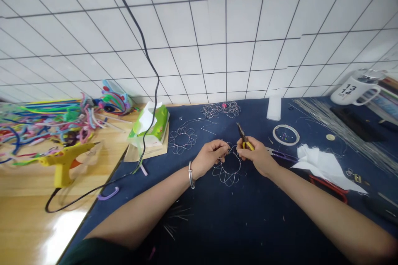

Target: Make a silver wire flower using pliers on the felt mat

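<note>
Over the dark blue cloth [224, 219], a flower-shaped wire frame [230, 176] with looped petals around a ring hangs between my two hands. My left hand [213, 155], with a silver bangle at its wrist, is closed in a pinch on the upper left of the frame. Yellow-handled pliers [244, 137] sit in my right hand [253, 155], jaws pointing up and away. The right fingertips also meet the frame's upper right side. A second wire flower [183, 140] lies flat to the left, and tangled wire flowers [220, 109] lie near the wall.
At left are a yellow glue gun [64, 165] with a black cord, coloured pipe cleaners [46, 128] and a green tissue pack [151, 126]. To the right lie a round dish of beads [286, 135], crumpled tissue [326, 165], straight wires [348, 132] and a white mug [351, 91].
</note>
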A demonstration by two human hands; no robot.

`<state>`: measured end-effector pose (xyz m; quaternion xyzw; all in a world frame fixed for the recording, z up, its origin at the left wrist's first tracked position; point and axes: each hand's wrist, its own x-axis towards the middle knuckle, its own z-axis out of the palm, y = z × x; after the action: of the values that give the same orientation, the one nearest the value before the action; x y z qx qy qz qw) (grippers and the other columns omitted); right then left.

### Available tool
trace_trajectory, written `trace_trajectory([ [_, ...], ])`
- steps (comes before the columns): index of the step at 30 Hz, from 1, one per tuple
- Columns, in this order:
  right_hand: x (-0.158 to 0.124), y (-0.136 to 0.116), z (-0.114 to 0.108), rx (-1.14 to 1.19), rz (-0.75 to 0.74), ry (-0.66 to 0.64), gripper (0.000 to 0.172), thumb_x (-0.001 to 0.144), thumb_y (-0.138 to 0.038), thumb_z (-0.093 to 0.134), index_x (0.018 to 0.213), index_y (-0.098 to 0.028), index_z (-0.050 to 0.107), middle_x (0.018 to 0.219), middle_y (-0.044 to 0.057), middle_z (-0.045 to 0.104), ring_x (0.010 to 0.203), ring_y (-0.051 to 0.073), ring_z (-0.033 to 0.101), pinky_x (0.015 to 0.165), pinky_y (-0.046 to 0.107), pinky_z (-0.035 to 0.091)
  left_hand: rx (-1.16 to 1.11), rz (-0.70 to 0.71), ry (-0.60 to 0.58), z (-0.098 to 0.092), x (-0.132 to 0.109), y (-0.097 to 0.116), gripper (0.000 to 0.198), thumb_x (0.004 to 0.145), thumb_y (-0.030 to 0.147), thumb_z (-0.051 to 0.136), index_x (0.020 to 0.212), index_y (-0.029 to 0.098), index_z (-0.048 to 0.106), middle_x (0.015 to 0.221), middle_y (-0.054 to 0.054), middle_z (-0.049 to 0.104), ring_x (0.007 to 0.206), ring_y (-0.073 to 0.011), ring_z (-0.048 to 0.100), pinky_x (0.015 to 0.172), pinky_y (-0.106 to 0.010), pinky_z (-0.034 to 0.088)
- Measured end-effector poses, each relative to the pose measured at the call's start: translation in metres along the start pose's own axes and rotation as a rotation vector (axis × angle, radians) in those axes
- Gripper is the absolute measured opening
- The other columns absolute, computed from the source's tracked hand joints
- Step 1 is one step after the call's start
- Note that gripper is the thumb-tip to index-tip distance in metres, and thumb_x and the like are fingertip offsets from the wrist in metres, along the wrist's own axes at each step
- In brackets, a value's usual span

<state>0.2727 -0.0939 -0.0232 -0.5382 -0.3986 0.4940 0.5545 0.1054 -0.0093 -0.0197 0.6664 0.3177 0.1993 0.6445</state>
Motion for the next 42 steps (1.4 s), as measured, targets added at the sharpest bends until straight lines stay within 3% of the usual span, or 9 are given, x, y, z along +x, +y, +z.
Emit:
trace_trajectory([
  [17,0.000,0.001,0.001,-0.054,-0.019,-0.007,0.023,0.070,-0.029,0.060,0.090,-0.020,0.052,0.076,-0.002,0.053,0.064,0.010,0.050,0.058,0.026,0.040,0.143,0.047,-0.120,-0.005,0.004,0.005,0.020,0.079,0.030,0.054,0.091,0.016,0.061,0.076,-0.002,0.057,0.064,-0.0093,0.052,0.059,-0.022,0.042],
  [29,-0.001,-0.001,0.004,-0.021,-0.004,-0.079,0.022,0.069,-0.021,0.059,0.089,-0.020,0.052,0.077,-0.002,0.053,0.063,0.010,0.051,0.060,0.027,0.042,0.488,0.175,-0.091,-0.006,0.005,0.007,0.014,0.079,0.023,0.050,0.076,0.015,0.061,0.074,-0.001,0.056,0.066,-0.0102,0.049,0.062,-0.022,0.040],
  [42,-0.001,0.001,-0.001,0.000,-0.018,-0.036,0.020,0.071,-0.024,0.059,0.089,-0.021,0.051,0.078,-0.002,0.052,0.065,0.010,0.051,0.062,0.027,0.043,0.111,-0.012,-0.120,-0.008,0.004,0.001,0.027,0.081,0.040,0.051,0.087,0.015,0.059,0.073,-0.001,0.056,0.063,-0.0085,0.052,0.057,-0.020,0.041],
])
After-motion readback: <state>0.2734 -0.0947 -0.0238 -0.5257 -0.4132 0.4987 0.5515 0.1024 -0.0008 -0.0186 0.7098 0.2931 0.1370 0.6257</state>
